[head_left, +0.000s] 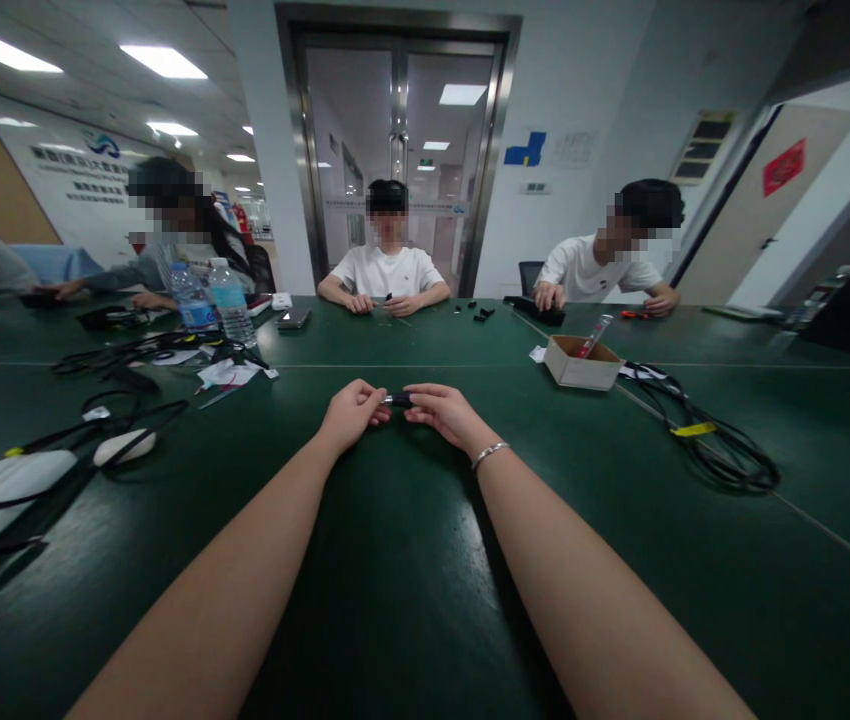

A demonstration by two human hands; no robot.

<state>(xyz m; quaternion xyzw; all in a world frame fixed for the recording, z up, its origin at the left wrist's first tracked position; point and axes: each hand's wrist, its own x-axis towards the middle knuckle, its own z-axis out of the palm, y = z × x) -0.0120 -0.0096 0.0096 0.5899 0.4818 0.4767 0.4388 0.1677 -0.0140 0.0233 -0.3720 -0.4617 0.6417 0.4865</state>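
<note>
Over the green table point(395, 560), both of my hands meet on a small black piece with a silver end point(399, 399). My left hand point(356, 415) pinches its silver end between thumb and fingers. From the other side, my right hand point(446, 412) grips the black end, with a silver bangle point(489, 456) around that wrist. The fingertips cover parts of the piece, and it is too small for me to tell its exact kind.
Coiled black cables point(725, 445) and an open cardboard box point(582, 372) lie to the right. More cables point(132, 420), a white computer mouse point(125, 447) and water bottles point(230, 300) are at the left. Several people sit around the table; one sits opposite point(387, 268).
</note>
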